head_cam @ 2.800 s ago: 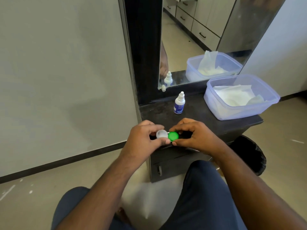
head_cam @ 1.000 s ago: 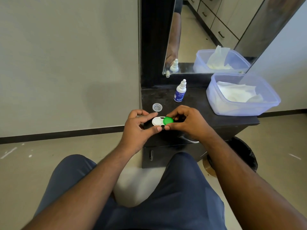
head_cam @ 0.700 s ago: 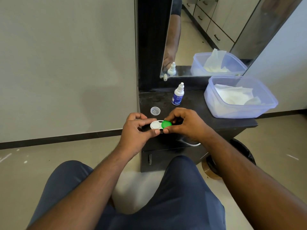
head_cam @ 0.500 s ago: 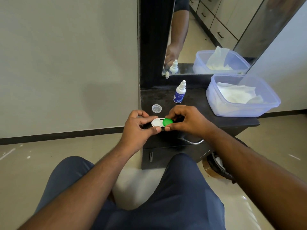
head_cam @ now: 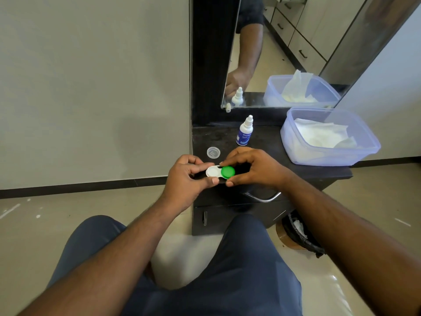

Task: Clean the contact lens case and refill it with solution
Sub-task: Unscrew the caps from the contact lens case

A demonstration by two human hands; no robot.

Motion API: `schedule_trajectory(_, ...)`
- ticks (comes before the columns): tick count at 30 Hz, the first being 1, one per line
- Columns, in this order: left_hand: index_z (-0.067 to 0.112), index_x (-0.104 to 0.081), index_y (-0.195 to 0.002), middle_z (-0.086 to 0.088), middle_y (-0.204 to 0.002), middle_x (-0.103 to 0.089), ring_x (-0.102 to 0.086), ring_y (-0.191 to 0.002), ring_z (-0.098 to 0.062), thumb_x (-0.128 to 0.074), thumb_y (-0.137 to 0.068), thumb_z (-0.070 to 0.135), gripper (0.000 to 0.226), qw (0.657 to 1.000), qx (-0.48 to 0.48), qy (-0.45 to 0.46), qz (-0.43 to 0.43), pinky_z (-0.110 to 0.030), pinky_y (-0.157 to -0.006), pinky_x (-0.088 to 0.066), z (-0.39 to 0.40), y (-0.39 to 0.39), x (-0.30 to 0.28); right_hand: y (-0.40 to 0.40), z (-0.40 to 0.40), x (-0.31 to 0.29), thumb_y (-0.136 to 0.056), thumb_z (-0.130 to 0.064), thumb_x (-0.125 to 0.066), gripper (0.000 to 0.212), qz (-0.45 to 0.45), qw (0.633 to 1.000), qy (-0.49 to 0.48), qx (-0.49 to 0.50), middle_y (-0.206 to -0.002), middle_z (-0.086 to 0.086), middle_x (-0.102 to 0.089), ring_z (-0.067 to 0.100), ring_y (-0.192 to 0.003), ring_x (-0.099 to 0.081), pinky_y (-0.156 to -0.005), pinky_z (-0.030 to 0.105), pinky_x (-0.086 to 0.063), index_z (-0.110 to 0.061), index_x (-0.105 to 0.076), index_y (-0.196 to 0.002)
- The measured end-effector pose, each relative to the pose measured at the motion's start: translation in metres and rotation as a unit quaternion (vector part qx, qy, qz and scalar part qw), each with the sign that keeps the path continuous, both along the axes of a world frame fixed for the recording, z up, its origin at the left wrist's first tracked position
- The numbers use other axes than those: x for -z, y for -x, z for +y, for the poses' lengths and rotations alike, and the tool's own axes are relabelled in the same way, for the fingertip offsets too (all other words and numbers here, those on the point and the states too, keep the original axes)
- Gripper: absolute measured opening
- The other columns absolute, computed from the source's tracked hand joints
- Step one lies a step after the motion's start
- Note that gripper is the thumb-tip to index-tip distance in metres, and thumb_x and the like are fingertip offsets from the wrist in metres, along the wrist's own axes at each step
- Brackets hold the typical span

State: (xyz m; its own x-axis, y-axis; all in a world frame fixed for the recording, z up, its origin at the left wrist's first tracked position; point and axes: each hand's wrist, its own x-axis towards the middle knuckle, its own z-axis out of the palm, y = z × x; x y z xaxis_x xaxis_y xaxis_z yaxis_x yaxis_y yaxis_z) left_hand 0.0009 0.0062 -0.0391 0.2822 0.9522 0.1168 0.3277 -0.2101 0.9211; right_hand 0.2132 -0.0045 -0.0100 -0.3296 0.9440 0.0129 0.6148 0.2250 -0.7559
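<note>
- Your left hand (head_cam: 185, 182) grips the white end of the case (head_cam: 219, 172), index finger curled over its far edge and thumb pressed against its near edge, holding it just above the front edge of the dark tabletop (head_cam: 268, 142).
- Your right hand (head_cam: 255, 169) pinches the green cap (head_cam: 228, 172) on the case's right well, fingertips on the far side and thumb on the near side.
- The case's left well has no cap on it and shows white from above; whether it holds any liquid cannot be told.
- A clear cap (head_cam: 213, 153) lies flat on the tabletop, just beyond your left hand and near the tabletop's left edge.
- The solution bottle (head_cam: 244, 131) stands upright, capped, towards the back of the tabletop, beyond your right hand and apart from it.
- A translucent tub (head_cam: 296, 144) sits on the right side of the tabletop, with white tissues (head_cam: 319, 134) lying inside it.
- A mirror (head_cam: 284, 53) stands against the wall behind the tabletop and reflects the bottle, the tub and one of your forearms.
- A curved metal handle (head_cam: 262, 198) shows on the drawer front below your right hand.
- A bin (head_cam: 300, 236) with a black liner sits on the floor to the right of the cabinet, beside your right forearm.
- Your knees, in dark blue trousers (head_cam: 227, 270), fill the lower part of the view.
</note>
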Motion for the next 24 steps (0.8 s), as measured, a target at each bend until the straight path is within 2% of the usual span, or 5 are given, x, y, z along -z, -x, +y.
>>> schedule_trajectory(6,0.019,-0.071,-0.110,0.009,-0.096,-0.049,-0.047,-0.087,0.011,-0.083,-0.069,0.018,0.043,1.000,-0.004,-0.002,0.005,0.001,-0.073,-0.034,0.000,0.000,-0.001,0.006,-0.009,0.004,-0.063,-0.017,-0.088,0.043,0.068,0.995,-0.005,0.068,-0.092,-0.012,-0.063,0.002,-0.084,-0.060,-0.079,0.021,-0.050,-0.030,-0.064,-0.096)
schedule_trajectory(9,0.017,-0.071,-0.110,0.008,-0.096,-0.049,-0.046,-0.084,0.017,-0.084,-0.068,0.016,0.044,1.000,-0.002,-0.002,-0.005,0.001,-0.073,-0.034,0.000,0.000,0.000,0.003,-0.008,0.001,-0.067,-0.007,-0.084,0.032,0.099,0.993,0.031,0.058,-0.099,-0.005,-0.070,0.009,-0.095,-0.066,-0.087,0.031,-0.052,-0.024,-0.064,-0.085)
schedule_trajectory(13,0.018,-0.071,-0.110,0.009,-0.097,-0.050,-0.048,-0.087,0.010,-0.084,-0.068,0.017,0.044,1.000,-0.007,0.003,-0.006,0.001,-0.073,-0.034,0.000,0.000,0.000,-0.004,-0.008,-0.002,-0.068,-0.002,-0.082,0.042,0.113,0.990,0.071,0.034,-0.113,0.000,-0.067,0.015,-0.107,-0.063,-0.095,0.028,-0.050,-0.022,-0.063,-0.099)
schedule_trajectory(17,0.017,-0.072,-0.110,0.008,-0.097,-0.050,-0.049,-0.087,0.010,-0.084,-0.068,0.016,0.044,1.000,-0.010,0.004,-0.012,0.002,-0.072,-0.033,-0.001,-0.001,0.001,0.004,-0.011,0.009,-0.066,-0.014,-0.086,0.039,0.104,0.990,0.007,0.097,-0.098,-0.007,-0.067,0.008,-0.090,-0.063,-0.083,0.025,-0.050,-0.024,-0.065,-0.097)
schedule_trajectory(24,0.018,-0.072,-0.109,0.007,-0.096,-0.050,-0.046,-0.083,0.017,-0.084,-0.067,0.017,0.044,1.000,-0.010,0.000,-0.014,0.001,-0.072,-0.035,-0.002,-0.001,0.002,0.003,-0.015,0.006,-0.070,-0.012,-0.083,0.039,0.106,0.992,0.010,0.062,-0.113,-0.006,-0.064,0.009,-0.107,-0.061,-0.093,0.028,-0.049,-0.023,-0.066,-0.103)
